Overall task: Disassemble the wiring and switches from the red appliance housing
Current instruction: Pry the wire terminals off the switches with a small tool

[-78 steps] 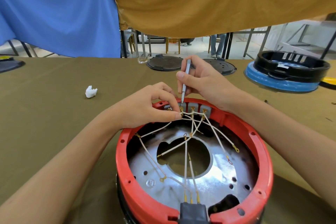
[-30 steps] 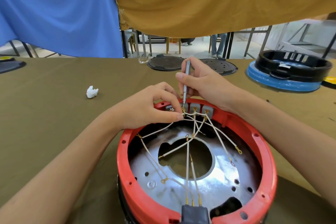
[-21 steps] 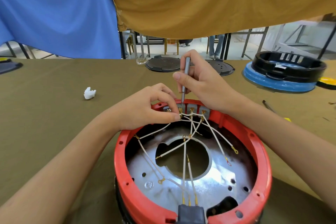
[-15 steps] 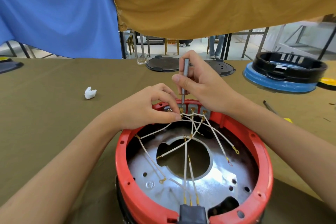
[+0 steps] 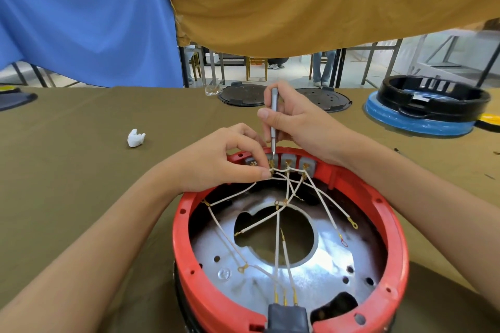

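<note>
Fingers: left hand [image 5: 216, 162] pinching wire [image 5: 281, 170] at switches [image 5: 289, 163] on far rim of red housing [image 5: 400, 265], right hand [image 5: 300, 121] gripping screwdriver [image 5: 273, 121] on terminal; wiring mostly attached, disassembly seemingly early

Screwdriver [image 5: 273, 116] apparently at switch terminal [image 5: 271, 162]

housing [image 5: 397, 251] nearest on the table [image 5: 67, 170], wad [image 5: 135, 138] to its left, two lids [image 5: 241, 94] behind.

two hands [image 5: 216, 159], one screwdriver [image 5: 273, 119], three switches [image 5: 288, 162]
</note>
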